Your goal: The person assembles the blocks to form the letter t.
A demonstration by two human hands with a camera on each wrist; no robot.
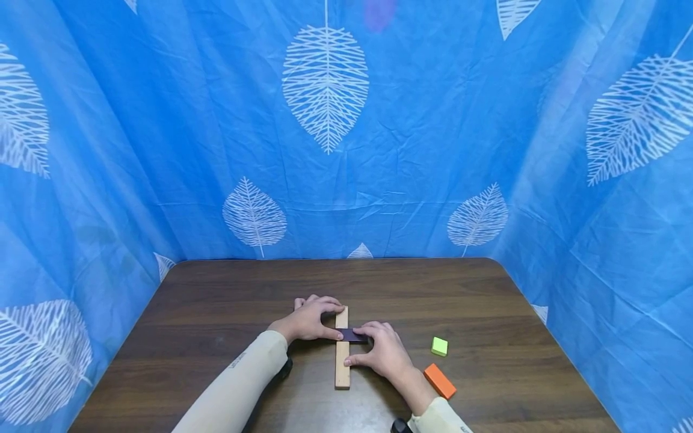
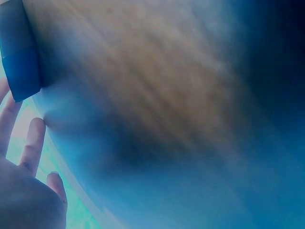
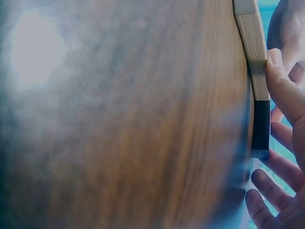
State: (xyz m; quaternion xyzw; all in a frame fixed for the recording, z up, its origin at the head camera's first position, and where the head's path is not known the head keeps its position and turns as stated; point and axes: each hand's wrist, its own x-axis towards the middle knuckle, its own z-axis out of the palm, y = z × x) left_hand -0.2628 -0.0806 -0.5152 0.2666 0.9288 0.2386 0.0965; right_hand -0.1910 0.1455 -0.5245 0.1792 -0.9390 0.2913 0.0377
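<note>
A light wooden strip (image 1: 342,365) lies lengthwise on the table, with a dark purple block (image 1: 354,335) set crosswise near its middle and reaching out to the right. The index finger of my left hand (image 1: 310,320) is at the strip's far end and its thumb at the dark block's left end, pinching that upper part. My right hand (image 1: 385,352) lays its thumb against the strip's right side, with fingertips on the dark block. In the right wrist view, the thumb touches the pale wood (image 3: 252,38) and the dark block (image 3: 260,126) sits beyond. The left wrist view is blurred.
To the right of the right hand lie a small yellow-green block (image 1: 440,346) and an orange block (image 1: 440,380). The brown table (image 1: 227,300) has rounded far corners. A blue leaf-patterned curtain (image 1: 379,180) hangs behind and along both sides.
</note>
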